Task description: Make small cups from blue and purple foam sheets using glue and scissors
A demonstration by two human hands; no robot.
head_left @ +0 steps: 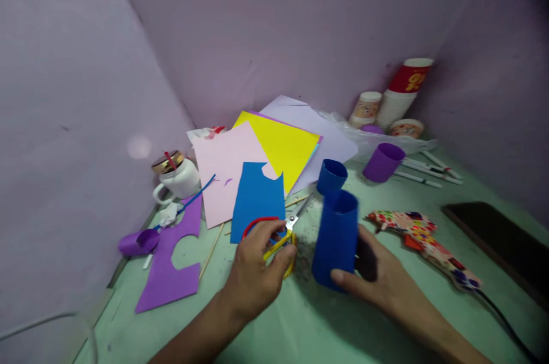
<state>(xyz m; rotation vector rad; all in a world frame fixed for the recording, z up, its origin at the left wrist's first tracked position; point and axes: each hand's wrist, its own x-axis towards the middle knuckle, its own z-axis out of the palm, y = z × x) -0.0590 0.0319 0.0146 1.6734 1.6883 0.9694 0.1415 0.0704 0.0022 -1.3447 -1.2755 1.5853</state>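
My left hand (256, 258) is closed around the handles of a pair of scissors (293, 220) with red and yellow grips. Their blades point away and to the right. In my right hand (384, 272) is a tall dark blue tube (334, 241), upright, its open end up and the thumb at its lower side. Just behind it stands a shorter blue tube (331, 179). A blue sheet (257, 198) with a rounded cut-out at its top edge lies left of the scissors, partly behind my left hand.
Pink (223, 163) and yellow sheets (278, 146) lie behind. At left are a cut purple sheet (163, 272), a purple roll (135, 242) and a white mug (182, 176). On the right are a patterned glue gun (422, 238), a phone (493, 238), a purple tube (384, 162), pens and paper cups (397, 106).
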